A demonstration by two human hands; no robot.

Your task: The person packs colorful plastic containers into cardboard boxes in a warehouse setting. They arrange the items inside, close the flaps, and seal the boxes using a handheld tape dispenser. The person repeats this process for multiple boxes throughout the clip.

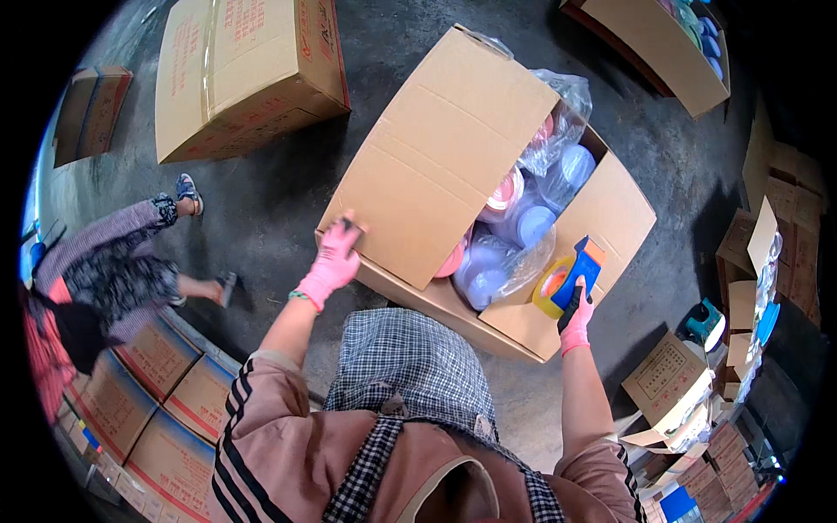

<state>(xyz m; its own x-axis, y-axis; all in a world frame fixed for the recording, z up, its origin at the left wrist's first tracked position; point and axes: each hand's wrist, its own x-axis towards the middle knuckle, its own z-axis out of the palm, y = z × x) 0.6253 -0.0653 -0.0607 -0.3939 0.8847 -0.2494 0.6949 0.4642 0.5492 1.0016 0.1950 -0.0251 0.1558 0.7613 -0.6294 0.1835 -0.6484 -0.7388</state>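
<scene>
A large cardboard box (418, 174) stands in front of me, its left flap folded over and its right flap partly lowered. Through the gap between the flaps I see several purple and pink round-ended items (534, 225) wrapped in clear plastic. My left hand (336, 255), in a pink glove with dark fingertips, rests on the near left corner of the left flap, fingers spread. In my right hand (575, 318), gloved alike, is a blue tape dispenser (579, 275) with an orange tip and a yellow tape roll, held over the right flap.
A closed carton (244, 78) stands at the far left, and an open box (663, 44) with colourful items at the far right. Another person (113, 261) walks at the left beside stacked cartons (161, 410). More boxes (667, 379) line the right side.
</scene>
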